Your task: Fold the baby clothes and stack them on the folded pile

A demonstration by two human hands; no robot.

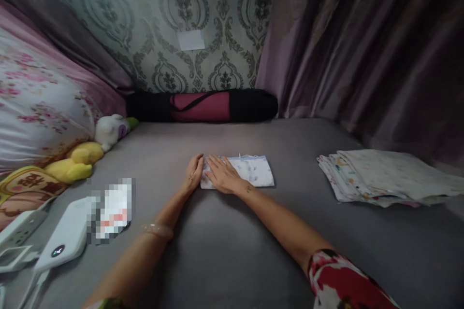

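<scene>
A small folded white cloth [255,172] with a faint grey print and a blue strip along its far edge lies flat on the grey sheet. My right hand [223,174] rests palm down on its left half, fingers stretched out and spread. At the cloth's left edge stands my left hand [195,172], its fingers extended along that side and touching it. Part of the cloth is hidden under the right hand.
On the right lies a stack of folded printed cloths [384,176]. To the left are a white power bank [67,234] with cables, a power strip [21,229], a blurred-out packet [116,210] and plush toys [85,154]. A black and maroon long bag [203,106] lies along the wall.
</scene>
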